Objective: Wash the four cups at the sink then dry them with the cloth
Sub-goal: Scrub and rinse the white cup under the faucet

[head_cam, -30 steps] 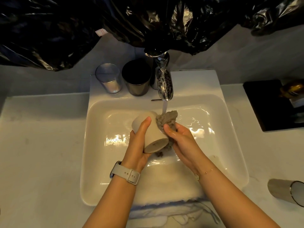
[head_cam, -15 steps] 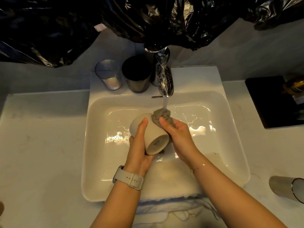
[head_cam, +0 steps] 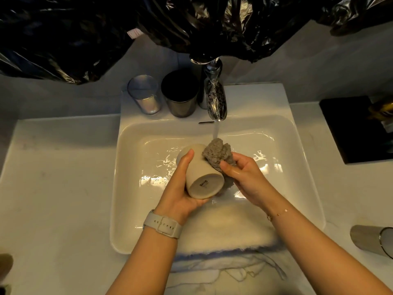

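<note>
The beige cup (head_cam: pixel 201 173) has a small dark stamp on its base, too small to read.

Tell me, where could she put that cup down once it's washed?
The counter left of the sink is bare. The ledge right of the tap is free too. Left of the tap is crowded: glass cup, dark cup.

Both forearms reach forward, hands meeting close together.

The left hand (head_cam: pixel 182 184) cups its load from below, palm up, thumb stretched along the near side and fingers curled underneath; a pale band circles that wrist. The right hand (head_cam: pixel 244 177) pinches its wad between thumb and fingers, a thin bracelet on its wrist.
</note>
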The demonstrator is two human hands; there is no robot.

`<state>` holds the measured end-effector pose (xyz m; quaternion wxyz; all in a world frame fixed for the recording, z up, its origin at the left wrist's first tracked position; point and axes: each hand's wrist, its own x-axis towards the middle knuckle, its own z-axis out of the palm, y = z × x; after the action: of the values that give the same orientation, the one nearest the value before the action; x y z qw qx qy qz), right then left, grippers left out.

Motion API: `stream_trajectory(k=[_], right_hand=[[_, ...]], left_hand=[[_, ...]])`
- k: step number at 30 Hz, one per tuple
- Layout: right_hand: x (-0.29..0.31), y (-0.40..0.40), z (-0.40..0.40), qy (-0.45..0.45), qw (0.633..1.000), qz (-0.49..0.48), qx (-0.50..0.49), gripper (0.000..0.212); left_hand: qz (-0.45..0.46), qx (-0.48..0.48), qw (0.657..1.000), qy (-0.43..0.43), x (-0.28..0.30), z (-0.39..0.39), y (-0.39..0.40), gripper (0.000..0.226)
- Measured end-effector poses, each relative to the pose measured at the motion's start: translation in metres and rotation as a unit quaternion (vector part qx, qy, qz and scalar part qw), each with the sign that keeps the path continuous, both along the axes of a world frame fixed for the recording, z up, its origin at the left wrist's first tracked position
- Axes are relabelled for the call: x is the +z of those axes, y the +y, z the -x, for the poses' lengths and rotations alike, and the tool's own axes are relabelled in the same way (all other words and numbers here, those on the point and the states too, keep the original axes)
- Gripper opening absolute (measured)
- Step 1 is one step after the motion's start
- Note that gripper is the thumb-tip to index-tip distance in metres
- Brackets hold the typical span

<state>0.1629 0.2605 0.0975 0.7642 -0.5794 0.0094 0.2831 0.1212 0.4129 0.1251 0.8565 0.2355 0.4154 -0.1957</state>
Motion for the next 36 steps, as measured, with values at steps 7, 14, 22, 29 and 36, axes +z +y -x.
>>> stream_trajectory(k=[7, 14, 22, 29, 36], right_hand=[[0.0, 0.005, 0.023, -0.048, 0.972, 0.145, -0.179, 0.018], [0.012, 0.017, 0.013, 0.055, 0.972, 0.109, -0.199, 0.028], [0.004, 0.043, 0.005, 0.081, 0.966, 0.088, -0.231, 0.034], [-0.003, 0.043, -0.012, 0.1, 0.969, 0.029, -0.225, 0.027], [-0.008, 0.046, -0.023, 0.073, 0.986, 0.079, -0.129, 0.021]], left_hand=[[-0.157, 0.033, 0.986, -0.038, -0.013, 0.005, 0.001, 0.063], [-0.278, -0.038, 0.953, -0.116, -0.007, 0.001, 0.005, 0.081], [-0.3, 0.025, 0.951, -0.069, -0.017, -0.014, 0.005, 0.082], [-0.315, 0.016, 0.946, -0.075, -0.02, -0.008, -0.001, 0.066], [-0.368, 0.026, 0.925, -0.088, -0.021, -0.023, 0.009, 0.064]])
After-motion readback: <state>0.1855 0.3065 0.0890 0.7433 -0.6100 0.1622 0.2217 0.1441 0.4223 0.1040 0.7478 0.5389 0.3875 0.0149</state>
